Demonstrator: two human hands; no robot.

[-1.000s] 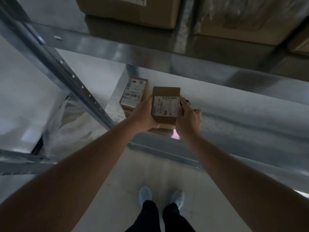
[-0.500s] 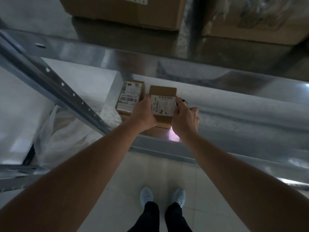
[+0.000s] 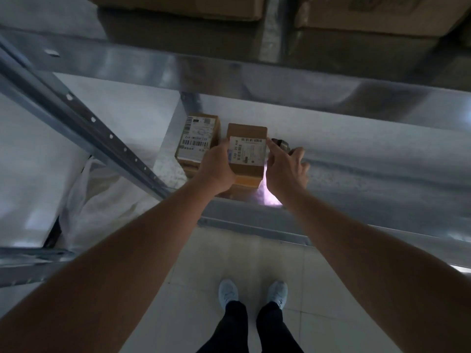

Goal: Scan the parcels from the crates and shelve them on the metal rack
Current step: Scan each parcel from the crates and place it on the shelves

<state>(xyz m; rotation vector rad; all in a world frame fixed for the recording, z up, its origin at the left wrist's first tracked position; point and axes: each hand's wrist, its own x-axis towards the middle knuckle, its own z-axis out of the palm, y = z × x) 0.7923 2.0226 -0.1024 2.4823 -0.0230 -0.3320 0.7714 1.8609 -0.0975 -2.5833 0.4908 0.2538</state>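
The galvanised grey metal rack point(image 3: 382, 128) fills the upper two thirds of the frame, its perforated upright slanting across the left, its lower shelf running through the middle, and large brown cardboard cartons point(image 3: 178, 6) sitting on the level above at the top edge. At the left end of that lower shelf, just left of centre, lies a small brown cardboard parcel with a white barcode label point(image 3: 197, 141), already shelved. Just beside it on the right sits the small brown cardboard box with a white shipping label on top point(image 3: 248, 151), which half a second earlier was tilted up between the hands; it now appears set flat on the shelf near its front edge, though contact underneath cannot be confirmed. The left hand point(image 3: 216, 165) still wraps the box's left side, fingers hidden behind it. The right hand point(image 3: 286, 166) has come loose of the box: its fingers point(image 3: 297, 151) are spread partly open, the forefinger only touching the label's right edge, and a small dark object beyond them, possibly a scanner, is too dim to identify. Judged from this, the placement is nearly finished, and the left hand's release would free the person for the next parcel.
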